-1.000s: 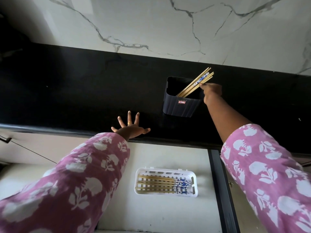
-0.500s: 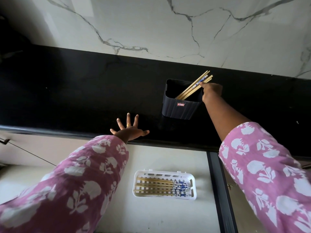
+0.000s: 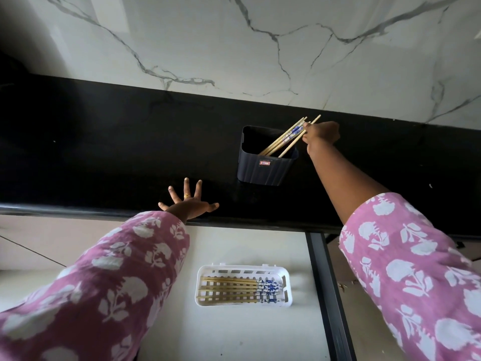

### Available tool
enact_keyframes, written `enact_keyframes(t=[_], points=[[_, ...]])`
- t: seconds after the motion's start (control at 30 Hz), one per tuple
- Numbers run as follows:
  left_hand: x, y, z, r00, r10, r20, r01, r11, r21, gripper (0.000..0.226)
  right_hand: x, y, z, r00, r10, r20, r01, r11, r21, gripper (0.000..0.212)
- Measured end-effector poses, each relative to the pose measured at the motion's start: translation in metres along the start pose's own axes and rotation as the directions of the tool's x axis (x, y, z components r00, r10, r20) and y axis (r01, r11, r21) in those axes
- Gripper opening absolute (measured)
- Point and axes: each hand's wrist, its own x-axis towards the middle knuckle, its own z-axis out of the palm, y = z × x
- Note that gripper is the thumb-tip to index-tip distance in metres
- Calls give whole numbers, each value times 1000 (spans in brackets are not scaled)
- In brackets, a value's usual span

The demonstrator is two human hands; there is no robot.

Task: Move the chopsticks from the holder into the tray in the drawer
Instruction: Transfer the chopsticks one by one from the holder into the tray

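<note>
- Right arm, in a pink floral sleeve, stretches forward over the black stone table (image 3: 104,152); right hand (image 3: 322,132) sits at the far right corner of the dark ribbed plastic holder (image 3: 263,170).
- Pale wooden chopsticks with blue-patterned tops (image 3: 283,140) lean out of the holder toward that hand, upper ends meeting its fingers (image 3: 308,131).
- Fingers curled, pinching the chopsticks near the top; how many are gripped, cannot tell.
- Left hand (image 3: 190,204) flat on the table's near edge, fingers spread, holding nothing.
- White slotted plastic tray (image 3: 285,290) lies in the open white drawer (image 3: 247,246) below, with more chopsticks flat inside.
</note>
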Motion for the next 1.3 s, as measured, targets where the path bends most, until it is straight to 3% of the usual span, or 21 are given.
enact_keyframes(t=[0.17,0.3,0.4,0.5,0.67,0.77,0.87,0.93,1.0,1.2,1.3], points=[[-3,0,0,1000,5,-9,-5,1000,-3,90,-42,-46,-32,980,-186,-71,189,982,30,17],[-6,0,1,1000,13,-22,-13,1000,-6,89,-57,-67,-54,938,-318,-141,325,945,31,15],[-8,0,1,1000,18,-24,-18,1000,-10,88,-70,-77,-67,923,-361,-137,380,910,164,13],[-9,0,0,999,23,-24,-23,1000,-6,89,-84,-76,-74,919,-389,-64,391,879,273,19],[-9,-1,1,999,25,-38,-25,1000,1,88,-109,-59,-73,870,-442,218,360,872,332,30],[-10,0,1,999,26,-39,-26,1000,1,89,-129,-40,-63,791,-465,399,385,884,266,28],[-9,0,1,999,25,-39,-24,1000,6,90,-150,-11,-45,688,-434,582,472,876,95,18],[-10,0,2,999,20,-40,-20,1000,10,89,-164,14,-32,605,-383,698,553,833,-23,3],[-9,1,2,999,14,-37,-14,1000,6,89,-181,41,-19,535,-306,788,615,780,-115,7],[-7,1,0,1000,14,-26,-14,1000,5,90,-238,127,-5,268,-64,961,778,603,-177,10],[-8,2,-1,1000,3,-14,-3,1000,7,89,-255,174,-2,182,58,982,834,519,-185,16]])
